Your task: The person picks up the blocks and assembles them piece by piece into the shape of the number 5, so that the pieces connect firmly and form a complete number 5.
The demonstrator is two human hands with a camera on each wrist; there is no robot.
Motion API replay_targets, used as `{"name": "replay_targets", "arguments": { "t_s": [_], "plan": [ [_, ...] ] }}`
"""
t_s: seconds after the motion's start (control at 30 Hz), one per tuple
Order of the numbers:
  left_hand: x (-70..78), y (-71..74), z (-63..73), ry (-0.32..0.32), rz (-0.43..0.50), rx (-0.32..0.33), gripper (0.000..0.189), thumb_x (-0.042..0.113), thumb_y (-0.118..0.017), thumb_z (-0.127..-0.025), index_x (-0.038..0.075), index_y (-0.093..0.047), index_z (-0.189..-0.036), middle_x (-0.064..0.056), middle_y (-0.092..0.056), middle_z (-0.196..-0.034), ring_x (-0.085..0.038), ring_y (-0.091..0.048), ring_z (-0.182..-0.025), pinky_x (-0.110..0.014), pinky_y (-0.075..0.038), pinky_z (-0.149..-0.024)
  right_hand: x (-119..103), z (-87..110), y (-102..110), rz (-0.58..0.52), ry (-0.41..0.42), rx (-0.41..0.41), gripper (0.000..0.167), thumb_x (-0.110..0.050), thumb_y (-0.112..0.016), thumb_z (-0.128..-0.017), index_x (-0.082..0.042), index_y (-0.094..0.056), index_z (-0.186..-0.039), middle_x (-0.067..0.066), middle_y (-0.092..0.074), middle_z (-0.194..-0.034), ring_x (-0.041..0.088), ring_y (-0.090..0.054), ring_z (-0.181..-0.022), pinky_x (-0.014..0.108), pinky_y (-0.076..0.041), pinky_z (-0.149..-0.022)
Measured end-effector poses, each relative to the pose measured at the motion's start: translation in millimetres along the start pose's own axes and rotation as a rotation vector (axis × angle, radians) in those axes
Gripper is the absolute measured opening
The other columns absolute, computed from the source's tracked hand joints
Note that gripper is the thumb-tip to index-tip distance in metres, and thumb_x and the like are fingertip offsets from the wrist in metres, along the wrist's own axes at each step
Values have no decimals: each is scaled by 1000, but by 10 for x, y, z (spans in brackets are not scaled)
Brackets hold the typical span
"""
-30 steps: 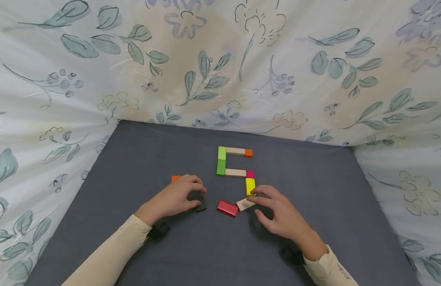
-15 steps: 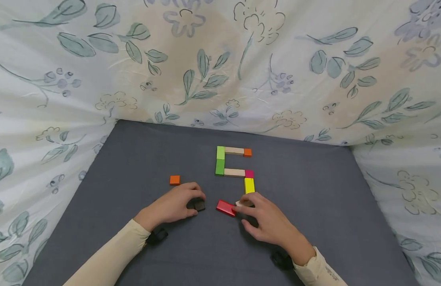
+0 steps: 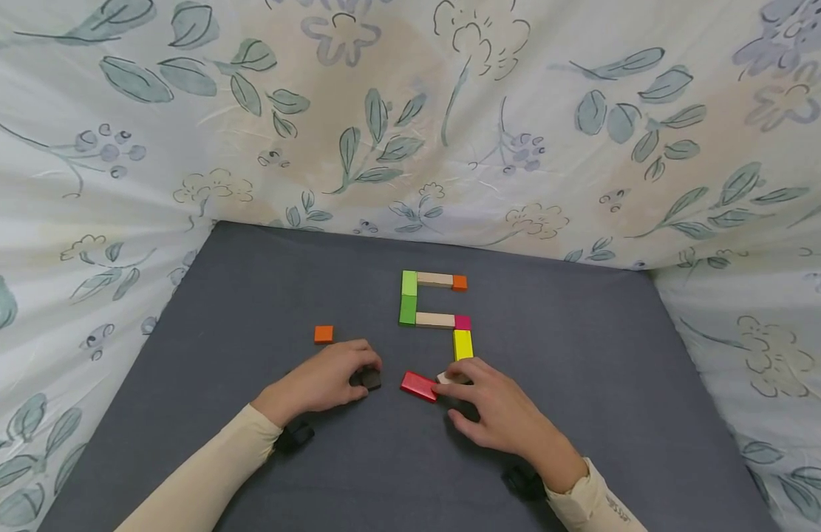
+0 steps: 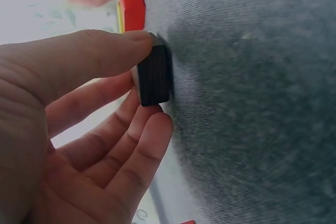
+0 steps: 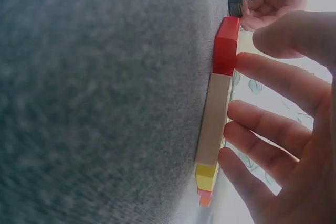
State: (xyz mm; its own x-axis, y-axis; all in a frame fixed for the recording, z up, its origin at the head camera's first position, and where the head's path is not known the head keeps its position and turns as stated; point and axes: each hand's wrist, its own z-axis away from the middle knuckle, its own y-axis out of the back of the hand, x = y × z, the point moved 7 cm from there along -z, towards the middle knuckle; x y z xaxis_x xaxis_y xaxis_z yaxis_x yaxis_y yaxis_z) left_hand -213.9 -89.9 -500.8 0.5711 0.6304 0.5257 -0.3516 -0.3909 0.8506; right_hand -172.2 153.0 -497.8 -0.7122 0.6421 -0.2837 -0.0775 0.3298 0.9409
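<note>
My left hand pinches a small black block between thumb and fingers, low over the cloth. To its right lies a red block, set at a slant. My right hand is spread over a plain wooden block, mostly hidden beneath it in the head view. Its index fingertip meets the red block near the joint with the wooden one. The other fingertips rest along the wooden block's edge, and the thumb stays apart. A yellow block stands in line just beyond.
Farther back, two green blocks, two plain wooden bars, a magenta cube and an orange cube form an angular shape. Another orange block lies beyond my left hand. Floral fabric hangs around the grey cloth.
My right hand has moved left and nearer, from the yellow block onto the wooden and red blocks. My left hand has shifted slightly nearer, uncovering the orange block behind it.
</note>
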Motion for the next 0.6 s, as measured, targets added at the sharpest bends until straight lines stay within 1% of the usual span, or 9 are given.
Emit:
{"name": "replay_targets", "arguments": {
  "t_s": [0.33,0.47,0.6],
  "plan": [
    [83,47,-193,-10,-35,-4,36,12,-90,-91,12,-76,-125,3,-65,-113,-15,-62,-95,-37,-57,-88,3,11,0,-7,-39,-19,40,-26,-81,-95,-24,-79,-135,-1,-64,-134,17,-57,-123,43,-61,-92],
    [111,48,-271,-11,-35,-20,38,11,-90,-91,11,-76,-127,2,-65,-114,-16,-62,-97,-39,-56,-89,5,11,-4,-12,-36,-12,40,-26,-82,-94,-24,-80,-134,-1,-64,-134,17,-57,-124,44,-61,-92],
    [109,25,-335,-2,-38,-45,39,12,-89,-92,13,-75,-129,4,-64,-116,-15,-61,-99,-39,-56,-91,-4,5,-1,-15,-25,0,40,-25,-82,-94,-23,-80,-134,0,-64,-134,18,-57,-124,44,-61,-92]
  ]
}}
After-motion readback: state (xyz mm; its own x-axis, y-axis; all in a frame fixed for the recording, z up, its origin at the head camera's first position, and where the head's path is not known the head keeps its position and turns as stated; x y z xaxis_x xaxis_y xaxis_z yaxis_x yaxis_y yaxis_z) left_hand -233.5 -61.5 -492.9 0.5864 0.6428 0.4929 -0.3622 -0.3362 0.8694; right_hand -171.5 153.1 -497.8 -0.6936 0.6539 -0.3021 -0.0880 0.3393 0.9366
